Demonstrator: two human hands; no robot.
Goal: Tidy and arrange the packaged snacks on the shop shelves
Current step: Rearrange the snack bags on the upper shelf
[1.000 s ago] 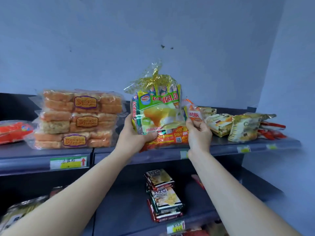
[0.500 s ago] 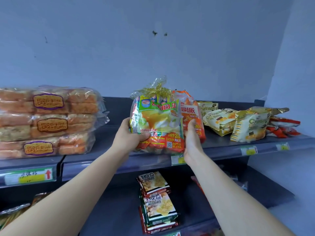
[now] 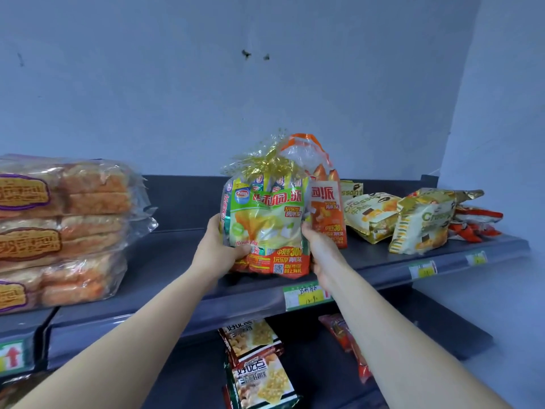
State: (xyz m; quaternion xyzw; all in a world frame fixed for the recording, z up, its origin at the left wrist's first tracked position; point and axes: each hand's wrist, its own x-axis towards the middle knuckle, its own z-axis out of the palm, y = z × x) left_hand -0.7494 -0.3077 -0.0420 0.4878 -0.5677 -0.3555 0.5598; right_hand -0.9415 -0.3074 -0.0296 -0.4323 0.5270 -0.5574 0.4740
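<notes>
Lowered since half a second ago, the green snack pack [image 3: 265, 228] is seen in the head view upright at the front of the upper shelf [image 3: 177, 261], gripped on its sides by the left hand [image 3: 218, 252] and right hand [image 3: 323, 252]. An orange pack [image 3: 327, 214] is propped just behind. If released unbalanced, the green snack pack could be tipped over the shelf lip, or the orange pack knocked onto the croissant bags [image 3: 421, 222].

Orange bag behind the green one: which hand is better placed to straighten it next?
Right hand, probably: it lies beside the orange bag; the left hand grips the green bag on the far side.
</notes>
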